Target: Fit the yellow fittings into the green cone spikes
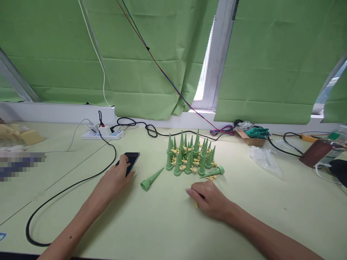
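Observation:
My left hand (115, 178) is laid over a dark phone (132, 159), its thumb by the near edge and a finger bent over the screen; the far fingers are hidden. My right hand (208, 198) is curled closed on the table, with small bits of a yellow plastic piece (196, 205) poking out beneath it. Between and beyond the hands, several green cones (177, 168) stand upright in a cluster with small yellow pieces among them. One green cone (146, 184) lies on its side near my left hand. Another fallen cone (219, 170) lies beyond my right hand, beside loose yellow pieces (211, 177).
A black cable (73, 186) curves across the table's left side from a white power strip (104, 134). At the right are a small cardboard box (252, 139), a clear plastic bag (264, 159) and a bottle with dark liquid (316, 153). Green blinds (151, 83) hang behind.

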{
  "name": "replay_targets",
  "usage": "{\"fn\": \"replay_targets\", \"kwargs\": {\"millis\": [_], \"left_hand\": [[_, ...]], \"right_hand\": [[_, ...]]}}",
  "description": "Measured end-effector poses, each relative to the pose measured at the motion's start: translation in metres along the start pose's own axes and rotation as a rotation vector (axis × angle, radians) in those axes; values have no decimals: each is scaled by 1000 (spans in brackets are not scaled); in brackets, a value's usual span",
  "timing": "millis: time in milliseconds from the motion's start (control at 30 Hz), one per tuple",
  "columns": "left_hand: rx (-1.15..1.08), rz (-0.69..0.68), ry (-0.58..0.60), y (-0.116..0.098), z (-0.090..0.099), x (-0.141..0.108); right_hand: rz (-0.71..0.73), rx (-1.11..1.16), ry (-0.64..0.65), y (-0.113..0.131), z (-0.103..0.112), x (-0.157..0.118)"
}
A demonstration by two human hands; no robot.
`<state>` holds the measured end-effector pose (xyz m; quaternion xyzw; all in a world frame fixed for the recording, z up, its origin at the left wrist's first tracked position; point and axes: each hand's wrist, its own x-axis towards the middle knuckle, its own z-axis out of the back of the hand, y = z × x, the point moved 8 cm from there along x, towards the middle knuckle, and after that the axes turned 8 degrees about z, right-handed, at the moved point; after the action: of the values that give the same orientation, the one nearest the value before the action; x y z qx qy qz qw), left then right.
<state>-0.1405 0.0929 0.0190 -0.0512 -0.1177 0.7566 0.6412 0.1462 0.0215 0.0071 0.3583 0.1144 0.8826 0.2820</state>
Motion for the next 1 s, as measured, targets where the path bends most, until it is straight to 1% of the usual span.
{"fn": "replay_targets", "kwargs": {"millis": [67,133,233,300,367,400,467,533,633,733,800,900,1000], "left_hand": [[10,8,20,7,-7,2],[3,-2,17,8,-9,1],[-14,-20,-46,0,0,-6],[4,-28,-105,-10,10,-15],[12,-62,-113,-25,15,-25],[17,-87,-94,-34,15,-30],[61,-158,-19,-53,10,-37],[125,-187,50,-68,3,-39],[264,-165,139,-81,-7,-33],[341,-193,174,-94,-11,-24],[349,-207,187,-101,-13,-19],[335,-230,192,-108,-17,-13],[308,-247,190,-112,-21,-11]], "right_hand": [[-5,-4,3,0,-1,0],[-7,-5,3,0,-1,1],[9,-21,-10,2,1,1],[39,-49,-24,5,5,2],[80,-96,-30,9,11,3],[109,-126,-27,12,14,4],[133,-183,7,15,20,8],[128,-222,47,15,26,12],[71,-257,114,8,35,18],[54,-300,129,-4,48,23],[69,-341,107,-14,59,24],[84,-412,32,-28,75,22],[36,-445,-63,-43,88,14]]}}
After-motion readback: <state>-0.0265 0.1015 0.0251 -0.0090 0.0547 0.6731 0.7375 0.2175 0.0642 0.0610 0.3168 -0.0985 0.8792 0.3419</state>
